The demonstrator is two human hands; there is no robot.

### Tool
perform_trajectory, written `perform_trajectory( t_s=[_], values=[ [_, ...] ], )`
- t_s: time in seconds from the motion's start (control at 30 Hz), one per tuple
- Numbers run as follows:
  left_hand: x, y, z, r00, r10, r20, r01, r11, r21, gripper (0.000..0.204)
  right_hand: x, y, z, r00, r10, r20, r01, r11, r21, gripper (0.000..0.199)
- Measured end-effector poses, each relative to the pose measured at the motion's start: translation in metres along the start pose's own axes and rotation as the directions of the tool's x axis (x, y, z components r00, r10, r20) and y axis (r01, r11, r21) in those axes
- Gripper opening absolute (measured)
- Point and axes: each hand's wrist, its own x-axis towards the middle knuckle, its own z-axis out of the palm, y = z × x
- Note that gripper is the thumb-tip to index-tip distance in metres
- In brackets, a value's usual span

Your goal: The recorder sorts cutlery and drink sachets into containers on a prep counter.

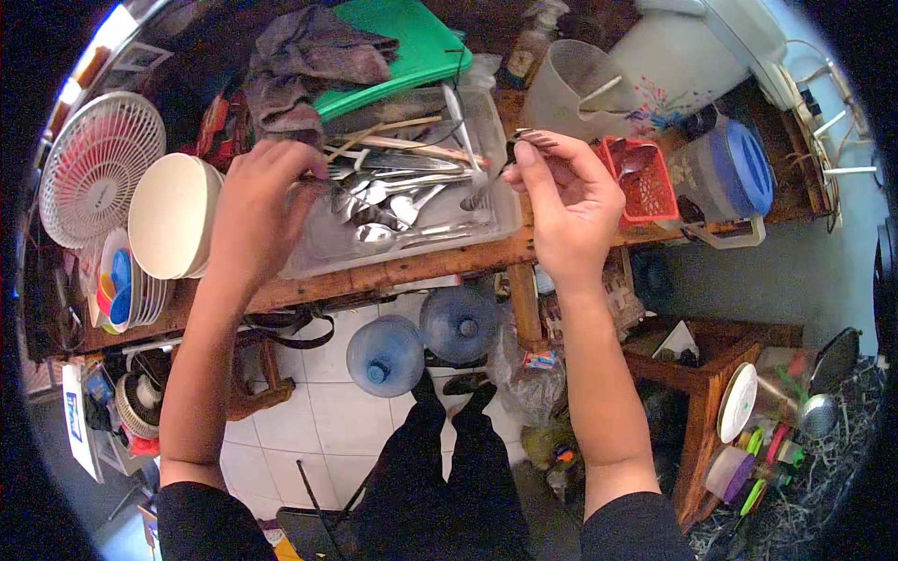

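Note:
My right hand (571, 201) is raised over the right end of a clear plastic bin (491, 234), its thumb and fingers pinched on a fork (540, 139) whose tines show above the fingertips. At the bin's left end is my left hand (262, 201), fingers curled down and closed; what they grip, if anything, is hidden. Between the hands, the bin holds a loose pile of spoons (376, 234) and forks, with wooden chopsticks (393, 124) lying across the back.
A green lid (412, 56) and a grey cloth (323, 61) lie behind the bin. Cream bowls (168, 217) and a white basket (101, 168) stand left. A red basket (645, 182), a clear pitcher (572, 89) and a blue-lidded jug (739, 168) stand right. Blue water bottles (383, 355) sit below.

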Motion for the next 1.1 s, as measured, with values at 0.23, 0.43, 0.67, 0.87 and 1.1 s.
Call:
perform_trajectory(
  t_s=[0.23,0.43,0.67,0.87,1.1],
  values=[
    [0.042,0.067,-0.036,0.954,0.051,-0.294,-0.14,0.948,-0.287,0.022,0.004,-0.03,-0.042,0.994,-0.039,-0.101,0.052,0.99,0.128,0.01],
    [0.108,0.14,-0.025,0.932,0.021,-0.361,-0.229,0.808,-0.543,0.018,0.037,-0.067,-0.121,0.937,-0.287,-0.199,0.262,0.955,-0.143,0.01],
    [0.165,0.205,0.04,0.911,0.185,-0.369,-0.35,0.821,-0.451,0.016,0.064,-0.046,-0.181,0.973,-0.219,-0.069,0.176,0.904,-0.391,0.011],
    [0.185,0.222,0.097,0.938,0.3,-0.174,-0.347,0.831,-0.435,0.018,0.074,-0.017,-0.2,0.99,-0.117,0.081,0.142,0.795,-0.589,0.018],
    [0.187,0.232,0.119,0.969,0.232,-0.086,-0.245,0.86,-0.447,0.031,0.073,-0.021,-0.201,0.981,-0.095,0.172,0.189,0.693,-0.696,0.029]
  ],
)
